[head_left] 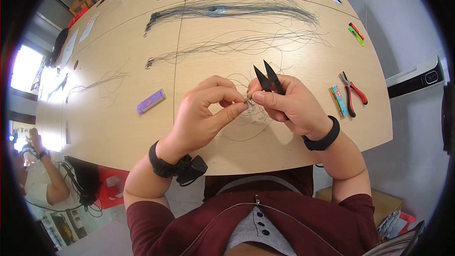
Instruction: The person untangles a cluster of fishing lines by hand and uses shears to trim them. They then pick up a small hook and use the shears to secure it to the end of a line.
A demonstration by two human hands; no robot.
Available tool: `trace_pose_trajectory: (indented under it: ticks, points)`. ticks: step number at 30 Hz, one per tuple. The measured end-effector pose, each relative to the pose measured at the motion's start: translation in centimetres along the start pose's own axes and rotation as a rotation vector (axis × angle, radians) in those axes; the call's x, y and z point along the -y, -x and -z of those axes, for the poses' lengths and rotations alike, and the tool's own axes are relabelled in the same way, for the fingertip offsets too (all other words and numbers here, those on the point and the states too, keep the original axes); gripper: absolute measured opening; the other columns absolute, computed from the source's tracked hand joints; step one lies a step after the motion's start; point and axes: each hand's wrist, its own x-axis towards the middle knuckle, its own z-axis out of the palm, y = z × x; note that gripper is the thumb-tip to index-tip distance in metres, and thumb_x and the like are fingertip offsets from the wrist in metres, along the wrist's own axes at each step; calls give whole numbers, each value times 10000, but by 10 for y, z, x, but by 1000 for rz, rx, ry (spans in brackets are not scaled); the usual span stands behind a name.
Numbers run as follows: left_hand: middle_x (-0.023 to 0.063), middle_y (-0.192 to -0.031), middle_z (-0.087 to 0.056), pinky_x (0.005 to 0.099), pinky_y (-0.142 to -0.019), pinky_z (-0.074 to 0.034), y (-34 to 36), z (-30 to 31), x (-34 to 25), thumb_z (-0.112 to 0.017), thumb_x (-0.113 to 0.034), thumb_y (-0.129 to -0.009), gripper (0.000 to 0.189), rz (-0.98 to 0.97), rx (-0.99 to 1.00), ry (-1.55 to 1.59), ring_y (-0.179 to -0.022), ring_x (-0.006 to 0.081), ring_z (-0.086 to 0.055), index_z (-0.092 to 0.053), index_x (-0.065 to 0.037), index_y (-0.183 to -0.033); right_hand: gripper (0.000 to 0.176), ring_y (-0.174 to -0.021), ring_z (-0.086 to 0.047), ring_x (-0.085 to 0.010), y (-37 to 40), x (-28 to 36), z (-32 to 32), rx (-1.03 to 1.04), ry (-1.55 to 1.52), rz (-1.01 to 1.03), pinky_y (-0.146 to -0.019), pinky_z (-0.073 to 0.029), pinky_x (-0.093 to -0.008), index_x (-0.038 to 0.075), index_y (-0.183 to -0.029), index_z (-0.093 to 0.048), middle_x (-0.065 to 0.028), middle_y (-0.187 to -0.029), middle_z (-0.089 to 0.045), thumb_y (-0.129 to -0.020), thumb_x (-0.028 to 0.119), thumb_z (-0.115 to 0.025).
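Observation:
My left hand (201, 114) pinches a thin dark strand (247, 100) between thumb and index finger above the table. Close beside it, my right hand (298, 104) has black thread snips (266, 78) held in it, blades spread and pointing away from me. Its thumb and index finger also meet at the same strand. Below both hands lies a loose tangle of thin strands (244, 140) in loops on the wood. What exactly sits between the fingertips is too small to make out.
Farther back lie a thick bundle of dark strands (199, 12) and a thinner one (213, 46). A purple box (151, 101) is at left; red-handled pliers (350, 92) and a blue box (339, 100) are at right. Another person (50, 180) sits at far left.

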Motion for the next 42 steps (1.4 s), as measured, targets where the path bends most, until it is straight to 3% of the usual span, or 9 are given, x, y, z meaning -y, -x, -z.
trace_pose_trajectory:
  ticks: [8,11,15,18,20,32,36,40,42]
  points:
    - [45,-820,-561,252,-645,-439,-1,-2,3,-737,-147,-712,228,-35,-9,-51,-705,139,-514,-617,-24,-861,149,-450,-368,-32,0,-3,-4,-69,-30,13,-398,-275,-171,51,-900,-602,40,-590,-481,-829,178,-632]
    - [29,-866,-547,244,-712,-411,1,2,4,-712,-92,-734,266,-51,-59,-63,-771,126,-500,-569,-37,-952,154,-456,-369,-36,-1,-3,-3,-64,-25,-7,-402,-284,-179,45,-884,-596,37,-592,-481,-838,189,-622]
    - [31,-885,-541,243,-733,-417,0,3,4,-642,-43,-792,146,-82,-9,-57,-817,116,-507,-567,-26,-916,198,-459,-367,-40,-1,-3,-7,-1,34,-64,-405,-285,-187,30,-873,-587,31,-597,-485,-854,226,-600]
    - [32,-809,-583,222,-666,-432,-1,2,11,-640,-56,-795,105,-56,-105,76,-726,111,-531,-586,-15,-875,233,-454,-365,-38,0,0,-4,81,11,-92,-409,-286,-184,15,-886,-577,10,-627,-517,-871,248,-573]
    - [24,-806,-588,211,-672,-428,-3,5,8,-623,-55,-811,91,77,-170,217,-715,100,-528,-581,-9,-877,248,-450,-365,-35,1,4,-2,90,-27,-105,-410,-287,-176,7,-901,-569,-8,-662,-545,-884,254,-550]
    - [29,-827,-593,192,-651,-456,-22,83,49,-575,-93,-858,116,150,-652,384,-695,80,-534,-590,-15,-944,281,-421,-317,-17,9,29,42,4,-366,324,-404,-257,-157,28,-1125,-487,13,-750,-535,-907,204,-499]
    - [14,-802,-593,196,-644,-453,-23,106,69,-591,-124,-851,120,209,-718,150,-682,73,-528,-605,-29,-922,322,-452,-316,-30,14,40,58,93,-457,427,-429,-265,-158,26,-1242,-407,22,-734,-490,-951,162,-391]
    - [-3,-766,-591,203,-620,-436,-21,122,86,-616,-151,-829,127,329,-745,-92,-674,65,-520,-621,-42,-894,307,-495,-364,-31,10,48,87,115,-571,575,-449,-296,-152,13,-1220,-432,11,-805,-557,-936,128,-414]
    - [-1,-734,-594,208,-597,-427,-19,127,95,-624,-144,-808,128,377,-758,-214,-645,67,-517,-629,-31,-867,307,-530,-391,-45,6,49,105,-40,-699,627,-467,-323,-161,6,-1219,-429,-13,-861,-560,-931,112,-414]
